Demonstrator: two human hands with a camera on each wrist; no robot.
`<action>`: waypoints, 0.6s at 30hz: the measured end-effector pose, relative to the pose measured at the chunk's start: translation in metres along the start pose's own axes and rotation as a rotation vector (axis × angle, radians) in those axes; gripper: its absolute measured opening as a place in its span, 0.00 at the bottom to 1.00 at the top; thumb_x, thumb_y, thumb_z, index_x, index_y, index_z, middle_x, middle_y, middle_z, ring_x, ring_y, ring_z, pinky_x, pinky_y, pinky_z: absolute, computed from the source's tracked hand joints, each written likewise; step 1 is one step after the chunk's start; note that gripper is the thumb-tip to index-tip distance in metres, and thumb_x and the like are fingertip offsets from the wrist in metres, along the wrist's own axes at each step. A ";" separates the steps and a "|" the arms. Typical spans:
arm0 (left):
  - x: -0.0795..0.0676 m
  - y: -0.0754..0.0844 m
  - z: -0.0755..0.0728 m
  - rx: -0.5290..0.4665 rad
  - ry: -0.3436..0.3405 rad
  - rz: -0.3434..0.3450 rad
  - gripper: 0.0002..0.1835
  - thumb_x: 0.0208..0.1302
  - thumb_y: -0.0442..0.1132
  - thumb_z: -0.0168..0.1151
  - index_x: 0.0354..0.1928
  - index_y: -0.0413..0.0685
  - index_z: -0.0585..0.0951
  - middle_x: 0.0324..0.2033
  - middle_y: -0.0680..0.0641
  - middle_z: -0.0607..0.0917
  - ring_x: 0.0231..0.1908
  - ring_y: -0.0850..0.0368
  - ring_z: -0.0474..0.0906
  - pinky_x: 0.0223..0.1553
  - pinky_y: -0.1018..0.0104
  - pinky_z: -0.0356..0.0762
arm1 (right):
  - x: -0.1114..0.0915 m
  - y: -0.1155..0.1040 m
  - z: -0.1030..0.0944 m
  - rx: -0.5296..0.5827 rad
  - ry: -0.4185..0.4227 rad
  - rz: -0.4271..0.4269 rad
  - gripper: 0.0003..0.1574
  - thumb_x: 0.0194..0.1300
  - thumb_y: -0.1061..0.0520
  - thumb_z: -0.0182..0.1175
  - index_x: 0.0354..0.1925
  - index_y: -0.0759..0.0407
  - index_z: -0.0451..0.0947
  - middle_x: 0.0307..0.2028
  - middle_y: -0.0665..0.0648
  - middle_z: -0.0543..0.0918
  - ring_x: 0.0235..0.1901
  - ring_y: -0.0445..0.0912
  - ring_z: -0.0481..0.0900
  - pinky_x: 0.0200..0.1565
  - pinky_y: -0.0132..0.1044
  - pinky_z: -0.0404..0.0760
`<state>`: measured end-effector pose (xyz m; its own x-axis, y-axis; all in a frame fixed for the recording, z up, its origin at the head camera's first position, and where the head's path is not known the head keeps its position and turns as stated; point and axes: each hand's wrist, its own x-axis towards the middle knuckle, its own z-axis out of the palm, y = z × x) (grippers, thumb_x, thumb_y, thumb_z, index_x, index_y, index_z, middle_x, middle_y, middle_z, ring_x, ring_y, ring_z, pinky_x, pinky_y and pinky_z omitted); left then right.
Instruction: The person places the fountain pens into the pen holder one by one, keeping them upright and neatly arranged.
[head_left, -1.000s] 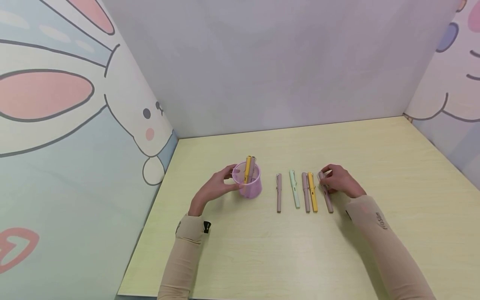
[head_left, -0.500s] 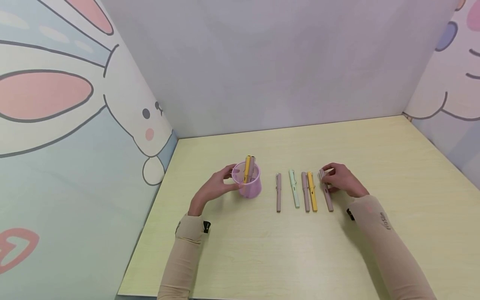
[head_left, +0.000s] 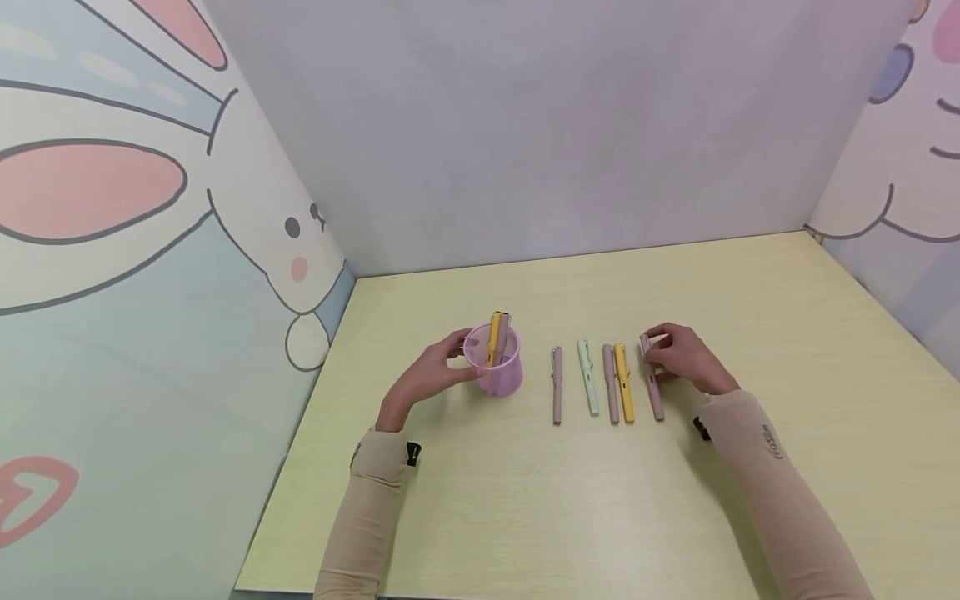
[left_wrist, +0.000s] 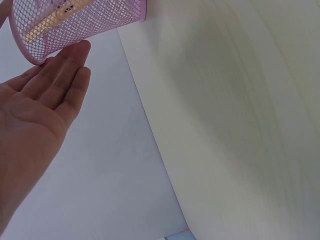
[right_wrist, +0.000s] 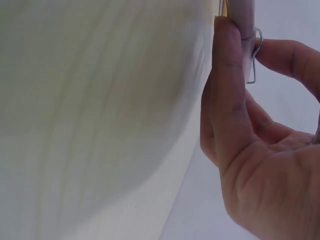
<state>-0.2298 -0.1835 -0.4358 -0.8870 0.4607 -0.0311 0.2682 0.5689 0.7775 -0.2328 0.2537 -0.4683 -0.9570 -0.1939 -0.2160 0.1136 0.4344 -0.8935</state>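
Note:
A pink mesh pen cup point(head_left: 504, 382) stands on the table with a yellow pen point(head_left: 494, 337) and a mauve pen point(head_left: 503, 337) inside it. My left hand point(head_left: 431, 372) holds the cup from the left, thumb at the near side and fingers behind. In the left wrist view those fingers point(left_wrist: 65, 77) lie along the mesh point(left_wrist: 100, 22). On the right, my right hand point(head_left: 686, 358) pinches another mauve pen point(head_left: 654, 392) near its clip end. The right wrist view shows this pen point(right_wrist: 242, 20) between thumb and fingers, its wire clip facing the thumb.
Between the hands lie a mauve pen point(head_left: 557, 385), a mint green pen point(head_left: 588, 379), another mauve pen point(head_left: 611, 383) and a yellow pen point(head_left: 625, 383), all roughly upright in view. A grey wall point(head_left: 570, 125) closes off the pale wooden table point(head_left: 525, 517) at the back.
The mauve pen in my right hand has shifted slightly away from me and turned a little straighter. My left hand and the cup have stayed put.

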 end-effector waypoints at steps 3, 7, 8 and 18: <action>0.000 0.000 0.000 -0.002 0.000 0.003 0.42 0.66 0.49 0.69 0.78 0.44 0.63 0.68 0.42 0.75 0.67 0.43 0.71 0.66 0.42 0.69 | 0.000 0.001 0.000 0.004 0.005 -0.007 0.32 0.71 0.67 0.55 0.68 0.79 0.61 0.50 0.73 0.76 0.38 0.51 0.83 0.39 0.44 0.88; 0.000 0.000 0.000 -0.003 0.000 0.006 0.42 0.66 0.49 0.68 0.78 0.43 0.63 0.68 0.41 0.75 0.67 0.43 0.72 0.67 0.42 0.69 | 0.001 0.002 -0.001 0.013 0.011 -0.021 0.34 0.71 0.67 0.55 0.69 0.79 0.59 0.50 0.73 0.75 0.39 0.51 0.83 0.40 0.44 0.88; 0.000 0.000 0.000 -0.002 -0.001 0.006 0.42 0.67 0.49 0.68 0.78 0.43 0.63 0.68 0.41 0.75 0.67 0.43 0.72 0.67 0.42 0.69 | 0.001 0.002 -0.001 0.017 0.012 -0.027 0.34 0.71 0.67 0.56 0.70 0.79 0.59 0.51 0.74 0.75 0.39 0.51 0.83 0.40 0.45 0.88; -0.001 0.001 0.000 0.006 0.000 -0.004 0.43 0.66 0.49 0.69 0.78 0.43 0.63 0.68 0.41 0.75 0.67 0.42 0.71 0.66 0.42 0.69 | 0.002 0.002 -0.002 0.043 0.039 -0.121 0.35 0.73 0.66 0.58 0.72 0.75 0.59 0.54 0.74 0.71 0.44 0.53 0.80 0.40 0.43 0.88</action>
<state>-0.2291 -0.1834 -0.4350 -0.8881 0.4583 -0.0339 0.2669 0.5745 0.7738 -0.2353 0.2560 -0.4697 -0.9740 -0.2075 -0.0907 0.0072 0.3718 -0.9283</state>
